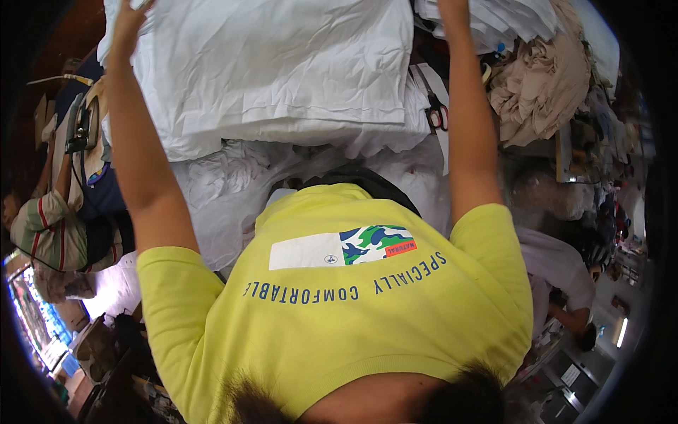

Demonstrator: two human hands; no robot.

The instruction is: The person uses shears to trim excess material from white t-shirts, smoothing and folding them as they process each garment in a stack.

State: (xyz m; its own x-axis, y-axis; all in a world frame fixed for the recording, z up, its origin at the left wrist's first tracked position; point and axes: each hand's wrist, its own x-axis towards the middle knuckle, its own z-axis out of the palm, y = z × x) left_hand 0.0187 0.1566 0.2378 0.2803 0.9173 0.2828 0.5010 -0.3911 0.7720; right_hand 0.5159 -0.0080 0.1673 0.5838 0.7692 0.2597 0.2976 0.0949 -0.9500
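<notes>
Both my arms reach forward over a thick layer of white cloth (275, 63), laid out with its stitched near edge toward me. My left hand (127, 21) is at the cloth's far left edge, its thumb against the white fabric; the top of the picture cuts off the other fingers. My right forearm (470, 120) passes to the right of the cloth, and the hand is beyond the top edge. Between that forearm and the cloth lie scissors (437, 115) with dark and red handles, on a narrow pale strip (443, 145).
Folded white fabric (508, 25) and a crumpled beige cloth pile (544, 92) stand at the right. Loose white cloth (226, 177) hangs before my body. At left, a person in a striped shirt (49, 226) is near what looks like an iron (85, 127). Another person (558, 268) bends at right.
</notes>
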